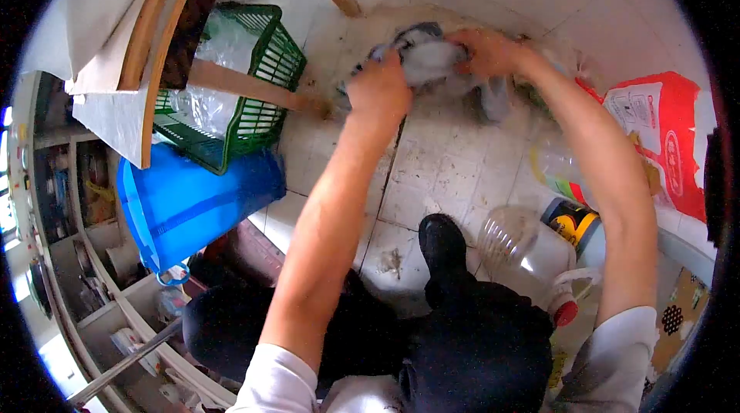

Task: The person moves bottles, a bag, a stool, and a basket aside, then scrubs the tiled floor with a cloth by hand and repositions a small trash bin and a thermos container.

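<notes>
A crumpled white-and-dark bundle (pixel 432 60) is near the back wall, just above the dirty tiled floor. It looks like a plastic bag, though motion blurs it. My left hand (pixel 380 88) is closed at its left edge, with the fingers curled inward. From the right, my right hand (pixel 487 53) grips the other side, fingers bent over it. A thin greyish translucent piece (pixel 495 99) hangs below the right hand; whether it belongs to the bundle I cannot tell.
To the left are a green plastic basket (pixel 266 66) with clear bags, a blue bucket (pixel 204 205) on its side and a wooden-legged table (pixel 146 66). At right stand a red-and-white sack (pixel 667 143), a large clear plastic bottle (pixel 524 240) and a dark-and-yellow container (pixel 570 222).
</notes>
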The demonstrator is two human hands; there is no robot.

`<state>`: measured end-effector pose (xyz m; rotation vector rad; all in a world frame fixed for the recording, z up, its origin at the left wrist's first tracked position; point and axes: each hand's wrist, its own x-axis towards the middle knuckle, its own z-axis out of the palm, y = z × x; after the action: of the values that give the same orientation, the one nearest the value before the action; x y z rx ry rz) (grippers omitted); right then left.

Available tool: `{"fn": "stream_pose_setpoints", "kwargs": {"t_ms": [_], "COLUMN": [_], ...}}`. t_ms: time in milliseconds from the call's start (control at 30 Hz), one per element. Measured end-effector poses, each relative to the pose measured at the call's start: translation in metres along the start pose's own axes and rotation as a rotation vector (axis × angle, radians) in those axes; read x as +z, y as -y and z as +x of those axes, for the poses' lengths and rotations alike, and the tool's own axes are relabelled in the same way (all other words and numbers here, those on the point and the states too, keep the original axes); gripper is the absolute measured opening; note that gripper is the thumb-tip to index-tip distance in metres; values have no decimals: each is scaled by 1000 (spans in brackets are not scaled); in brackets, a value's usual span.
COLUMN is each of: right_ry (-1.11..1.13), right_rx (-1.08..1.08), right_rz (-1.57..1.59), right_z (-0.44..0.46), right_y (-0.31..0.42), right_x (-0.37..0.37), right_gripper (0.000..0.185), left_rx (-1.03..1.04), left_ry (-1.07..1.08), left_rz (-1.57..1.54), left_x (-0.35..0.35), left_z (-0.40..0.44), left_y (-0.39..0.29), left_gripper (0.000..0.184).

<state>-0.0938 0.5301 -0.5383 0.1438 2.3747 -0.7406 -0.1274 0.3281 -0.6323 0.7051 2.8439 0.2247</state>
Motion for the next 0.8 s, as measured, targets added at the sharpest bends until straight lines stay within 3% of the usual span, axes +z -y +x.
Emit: {"fn": "stream_pose_setpoints", "kwargs": {"t_ms": [33, 133, 233, 333, 400, 433, 533, 567, 667, 800], "right_ry": [-147, -562, -764, -317, -584, -712, -733, -738, -672, -520], "right_rx": [-82, -299, -134, 71, 7, -19, 274, 287, 258, 135], "right_rz": [1, 22, -607, -615, -282, -112, -299, -373, -430, -432], "right_z": [17, 75, 108, 133, 166, 181, 231, 236, 234, 199], "right_y": [-14, -64, -69, -63, -76, -81, -79, -79, -77, -71], "right_x": [-4, -2, 7, 8, 36, 51, 68, 71, 75, 99], "right_gripper": [61, 66, 67, 61, 59, 58, 56, 54, 53, 52], "left_rx": [49, 55, 151, 220, 234, 269, 344, 168, 250, 285], "left_ry": [-120, -135, -100, -51, -25, -123, -49, 205, 53, 45], "left_rz": [-2, 90, 210, 185, 149, 51, 35, 267, 3, 228], "left_x": [-7, -32, -13, 34, 62, 79, 94, 64, 85, 104], "left_z": [15, 68, 118, 158, 173, 183, 206, 190, 213, 193], "left_y": [3, 0, 17, 43, 58, 66, 77, 48, 67, 68], "left_gripper": [40, 58, 75, 85, 89, 87, 91, 92, 76, 49]}}
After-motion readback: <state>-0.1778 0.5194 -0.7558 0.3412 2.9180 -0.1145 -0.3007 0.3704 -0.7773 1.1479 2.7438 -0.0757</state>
